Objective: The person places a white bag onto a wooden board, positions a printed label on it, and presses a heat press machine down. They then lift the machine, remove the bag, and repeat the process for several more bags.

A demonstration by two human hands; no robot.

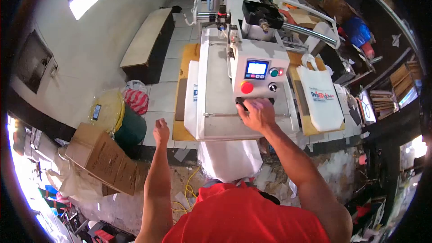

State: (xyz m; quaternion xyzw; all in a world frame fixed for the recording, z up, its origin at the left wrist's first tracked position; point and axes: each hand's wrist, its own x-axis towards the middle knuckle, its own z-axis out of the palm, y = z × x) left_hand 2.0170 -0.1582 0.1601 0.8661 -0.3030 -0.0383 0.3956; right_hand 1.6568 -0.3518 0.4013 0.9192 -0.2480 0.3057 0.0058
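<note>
My right hand point(257, 113) is wrapped over the black handle point(241, 104) below the control panel point(262, 74) of a heat press point(218, 94). The panel has a lit blue screen, a red button, a green button and a black knob. My left hand point(161, 131) hangs in the air left of the press, its fingers curled with nothing visible in them. Beside the press on the left lies a white bag point(192, 112), partly hidden under the machine. A white printed bag point(320, 96) rests flat on the board to the right.
Below the press front is a stack of white bags point(230, 159). A cardboard box point(101, 157) and a green bin point(130, 128) with a phone point(96, 112) on its yellow top stand at left. A low bench point(146, 40) runs along the wall. Yellow cable point(191, 193) lies on the floor.
</note>
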